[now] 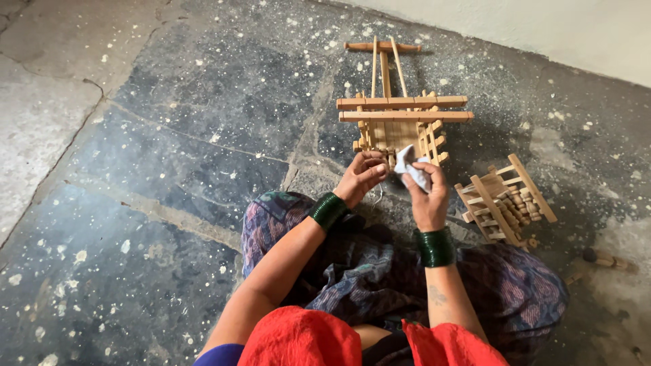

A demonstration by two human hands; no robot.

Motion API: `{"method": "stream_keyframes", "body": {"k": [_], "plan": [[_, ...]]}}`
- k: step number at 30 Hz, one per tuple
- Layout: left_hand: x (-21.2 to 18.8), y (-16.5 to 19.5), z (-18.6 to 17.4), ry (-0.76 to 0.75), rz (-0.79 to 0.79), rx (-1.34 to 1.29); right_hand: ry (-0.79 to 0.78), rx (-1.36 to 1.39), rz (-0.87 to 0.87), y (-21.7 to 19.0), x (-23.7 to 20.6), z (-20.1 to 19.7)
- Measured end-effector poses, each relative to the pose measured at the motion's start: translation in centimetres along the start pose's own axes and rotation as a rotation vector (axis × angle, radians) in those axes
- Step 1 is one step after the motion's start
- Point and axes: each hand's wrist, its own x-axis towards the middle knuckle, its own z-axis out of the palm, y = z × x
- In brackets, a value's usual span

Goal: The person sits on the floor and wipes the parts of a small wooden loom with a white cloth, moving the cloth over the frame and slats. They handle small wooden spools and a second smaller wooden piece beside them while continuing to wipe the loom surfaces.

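Setting: I look down from the head camera at a person seated on a speckled stone floor (pixel 169 149), a pale wall (pixel 542 27) along the top edge.
Wooden frames, count: I count two, both of pale slats and pegs. The larger wooden cart frame (pixel 400 108) lies straight ahead with a long handle pointing away; the smaller wooden frame (pixel 505 200) lies tilted to the right, apart from the first.
Left hand: the left hand (pixel 363 176) sits at the near edge of the cart frame, fingers curled shut around something too small for me to make out.
Right hand: the right hand (pixel 427 196) has its fingers pinched closed on a small white cloth (pixel 410 166), held against the cart frame's near corner.
Bangles, count: two stacks of green bangles (pixel 329 210), one on each wrist.
Loose piece: one dark-tipped wooden peg (pixel 607 259) lies on the floor at far right.
Clothing: a patterned skirt (pixel 380 278) and red cloth (pixel 305 339) fill the bottom.
Labels or packages: I see none to describe.
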Motion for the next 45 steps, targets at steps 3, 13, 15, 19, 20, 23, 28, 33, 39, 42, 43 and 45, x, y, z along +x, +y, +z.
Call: {"method": "stream_keyframes", "body": {"k": [3, 13, 15, 19, 20, 23, 28, 33, 39, 42, 43, 45], "plan": [[0.1, -0.6, -0.6, -0.068, -0.007, -0.008, -0.061, 0.002, 0.039, -1.4, -0.6, 0.7], [-0.1, -0.1, -0.5, -0.069, -0.015, 0.028, 0.012, -0.278, -0.230, -0.9, 0.0, 0.1], [-0.2, 0.0, -0.2, -0.069, -0.022, 0.015, -0.008, -0.186, -0.173, -1.3, -0.2, 0.1], [-0.3, -0.1, -0.2, -0.083, 0.027, -0.036, -0.036, -0.162, -0.208, -1.9, -0.5, 1.1], [-0.3, -0.2, -0.3, -0.087, 0.062, -0.043, -0.031, -0.196, -0.275, -1.9, -0.4, 1.3], [-0.1, -0.5, -0.7, -0.045, 0.047, -0.085, -0.028, -0.282, -0.264, -1.0, -0.1, 1.5], [0.0, -0.6, -0.6, -0.064, 0.027, -0.059, 0.023, -0.332, -0.221, -0.1, -0.1, 0.4], [0.1, -0.1, -0.3, -0.054, 0.024, -0.077, -0.005, -0.219, -0.243, -1.0, -0.2, 0.8], [0.1, -0.4, -0.7, 0.024, 0.041, 0.011, -0.005, -0.327, -0.337, -0.4, 0.1, 2.3], [0.2, -0.4, -0.5, 0.060, 0.032, 0.100, 0.004, -0.342, -0.333, -0.2, 0.3, 1.8], [0.2, -0.3, -0.2, 0.048, 0.042, 0.088, 0.007, -0.321, -0.326, -0.3, 0.4, 1.6], [0.2, 0.0, 0.1, 0.070, 0.043, 0.086, 0.015, -0.294, -0.288, -0.9, 0.4, 1.3]]}}
